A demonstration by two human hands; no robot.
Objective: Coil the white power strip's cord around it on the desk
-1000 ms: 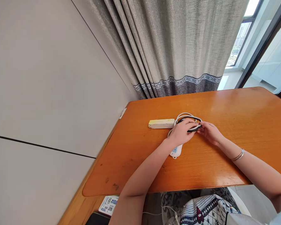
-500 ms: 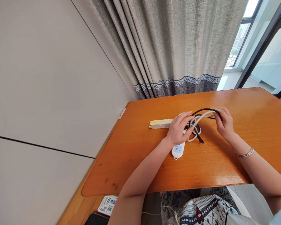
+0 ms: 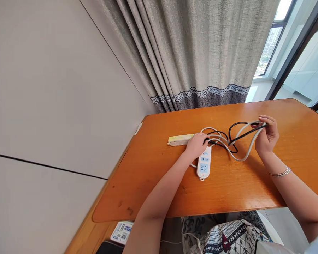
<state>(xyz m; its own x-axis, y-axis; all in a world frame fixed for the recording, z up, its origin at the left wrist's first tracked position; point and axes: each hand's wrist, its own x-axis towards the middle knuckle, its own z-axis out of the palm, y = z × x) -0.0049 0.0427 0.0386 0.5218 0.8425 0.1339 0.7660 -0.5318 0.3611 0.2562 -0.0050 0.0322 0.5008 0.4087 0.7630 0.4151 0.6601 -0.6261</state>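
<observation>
A tangle of a white cable (image 3: pixel 243 158) and a black cable (image 3: pixel 245 135) lies partly on the wooden table and partly lifted at its right end. My right hand (image 3: pixel 268 135) is closed around loops of both cables, raised above the tabletop. My left hand (image 3: pixel 197 144) has its fingers curled over the black cable at the tangle's left side; its fingertips are partly hidden. Just below that hand rests a white power strip (image 3: pixel 204 165) with blue socket faces. A yellowed, long power strip (image 3: pixel 178 140) extends leftward from under the left hand.
The wooden table (image 3: pixel 148 183) meets a pale wall panel (image 3: pixel 55 88) on the left. Grey curtains (image 3: pixel 201 53) hang behind it, and a glass door frame is at right. Below the front edge are a printed box (image 3: pixel 122 231) and patterned fabric (image 3: pixel 228 236).
My right hand has moved right with the cable loops, stretching and spreading the tangle. My left hand has dropped lower and closed, and more of the white power strip shows.
</observation>
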